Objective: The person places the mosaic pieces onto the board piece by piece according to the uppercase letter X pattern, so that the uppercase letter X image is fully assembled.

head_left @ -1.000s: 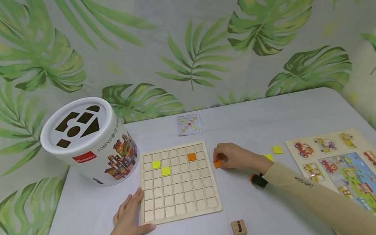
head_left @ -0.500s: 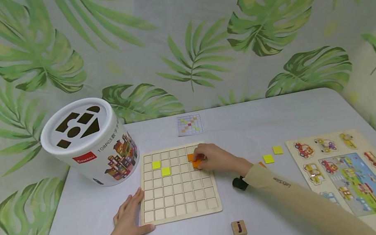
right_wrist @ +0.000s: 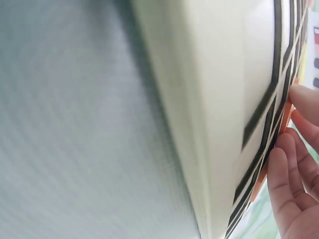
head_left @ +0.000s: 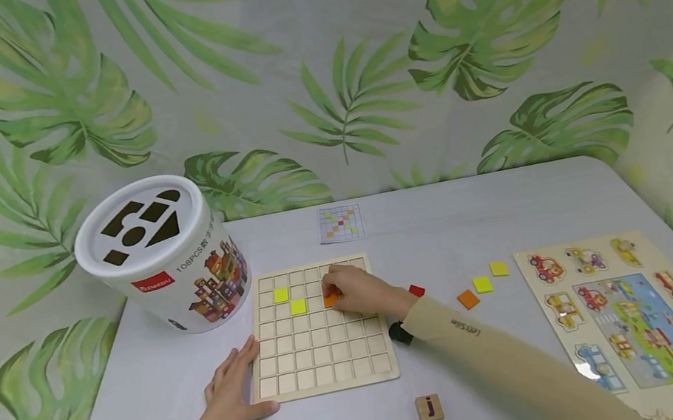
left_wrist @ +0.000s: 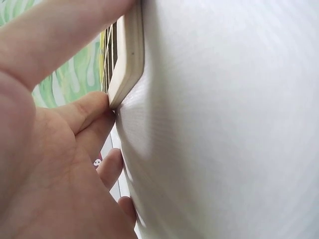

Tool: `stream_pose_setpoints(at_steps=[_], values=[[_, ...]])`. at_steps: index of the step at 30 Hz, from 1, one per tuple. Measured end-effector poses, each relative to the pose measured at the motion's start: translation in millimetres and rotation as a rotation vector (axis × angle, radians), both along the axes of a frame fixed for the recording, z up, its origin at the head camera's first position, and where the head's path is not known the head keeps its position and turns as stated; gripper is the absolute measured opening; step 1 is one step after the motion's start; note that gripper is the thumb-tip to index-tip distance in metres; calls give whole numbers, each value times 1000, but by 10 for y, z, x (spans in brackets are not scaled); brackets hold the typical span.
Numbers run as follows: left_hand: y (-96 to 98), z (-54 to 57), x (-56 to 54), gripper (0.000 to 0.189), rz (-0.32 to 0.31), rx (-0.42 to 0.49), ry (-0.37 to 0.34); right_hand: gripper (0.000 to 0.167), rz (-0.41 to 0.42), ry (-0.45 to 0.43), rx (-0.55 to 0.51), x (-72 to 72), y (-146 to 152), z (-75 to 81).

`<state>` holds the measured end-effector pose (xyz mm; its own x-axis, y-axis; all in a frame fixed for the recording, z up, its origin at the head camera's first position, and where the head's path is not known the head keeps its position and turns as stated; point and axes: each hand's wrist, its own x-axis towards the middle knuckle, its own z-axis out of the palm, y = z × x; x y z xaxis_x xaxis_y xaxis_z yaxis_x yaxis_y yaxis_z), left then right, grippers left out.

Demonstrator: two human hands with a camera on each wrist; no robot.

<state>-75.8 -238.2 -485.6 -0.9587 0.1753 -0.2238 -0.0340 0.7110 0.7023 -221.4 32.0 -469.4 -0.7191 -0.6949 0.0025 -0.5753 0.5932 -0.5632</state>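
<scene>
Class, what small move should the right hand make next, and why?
Probably settle the held orange tile flat in the grid board and let go: the right hand pinches it at the grid, the left hand rests against the board's edge, and the pattern card shows orange along a diagonal.

Your right hand (head_left: 361, 291) partly hid an orange tile (head_left: 329, 302); the head view's lower edge cropped the vehicle puzzle (head_left: 663, 398) and your right sleeve (head_left: 510, 357).

Head camera looks down; wrist close-ups share board (head_left: 318, 337).
</scene>
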Motion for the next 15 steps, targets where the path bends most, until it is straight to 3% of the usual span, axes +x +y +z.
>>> stream_pose_setpoints(at_steps=[7,15], values=[[10,-8,-7,105,-5,-2,9,14,-2,5,-65,-5,109,19],[2,-18,-1,106,-2,-12,8,15,-47,-90,-213,4,688,126]])
